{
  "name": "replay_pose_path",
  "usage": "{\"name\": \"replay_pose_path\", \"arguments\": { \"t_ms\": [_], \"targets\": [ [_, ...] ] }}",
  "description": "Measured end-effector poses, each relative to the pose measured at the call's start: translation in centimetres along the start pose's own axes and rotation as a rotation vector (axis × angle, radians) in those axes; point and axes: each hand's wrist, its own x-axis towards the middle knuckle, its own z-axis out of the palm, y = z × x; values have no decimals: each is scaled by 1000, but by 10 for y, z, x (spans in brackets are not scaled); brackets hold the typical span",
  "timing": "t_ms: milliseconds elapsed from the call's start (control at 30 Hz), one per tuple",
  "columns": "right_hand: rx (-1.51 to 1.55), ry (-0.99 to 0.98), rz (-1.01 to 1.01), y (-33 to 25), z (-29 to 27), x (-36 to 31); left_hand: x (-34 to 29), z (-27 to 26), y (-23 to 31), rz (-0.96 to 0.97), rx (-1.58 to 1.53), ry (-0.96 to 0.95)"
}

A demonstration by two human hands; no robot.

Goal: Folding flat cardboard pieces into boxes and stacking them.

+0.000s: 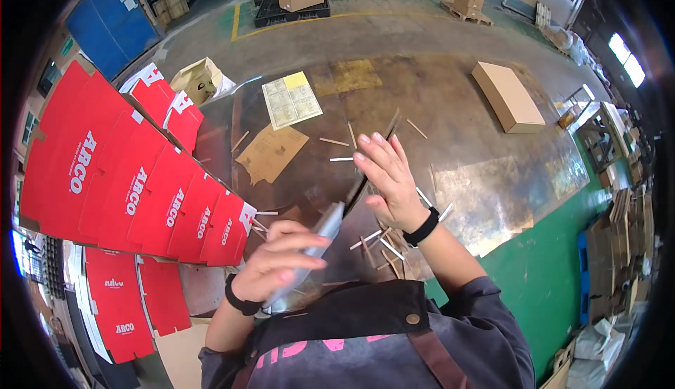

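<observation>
My left hand [278, 262] is near the front edge of the table, its fingers loosely stretched and apart. Its fingertips overlap a flat, grey-blue piece [325, 233] seen nearly edge-on; whether they press on it or pass in front, I cannot tell. A thin dark strip [358, 190] runs from the top of that piece up toward the table's middle. Beside the strip is my right hand [390, 185], palm turned left and fingers extended, with nothing visible in it. Several white and brown short strips [387, 245] lie scattered below and around the right hand.
Red printed carton blanks [140, 178] fan out at the left. On the worn metal table [450, 100] lie a printed sheet [292, 100], a torn brown cardboard piece [271, 153] and a closed brown box [508, 97]. Flattened cardboard [608, 248] is stacked at the right.
</observation>
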Motion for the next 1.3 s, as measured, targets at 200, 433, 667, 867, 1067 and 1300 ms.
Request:
{"name": "replay_pose_path", "arguments": {
  "t_ms": [200, 433, 667, 867, 1067, 1300],
  "targets": [
    [149, 8, -143, 0, -20, 1, -18, -3, -18, 85, 239, 496],
    [532, -158, -59, -27, -28, 80, 6, -73, -30, -53, 291, 655],
    [722, 298, 366, 36, -1, 100, 35, -77, -34, -141, -89, 714],
    [499, 639, 1042, 129, 2, 64, -54, -44, -68, -466, -665, 356],
    [1, 162, 1170, 164, 33, -2, -44, -2, -48, -201, -607, 306],
    [-282, 85, 706, 125, 46, -13, -29, 18, -82, -373, -500, 729]
  ]
}}
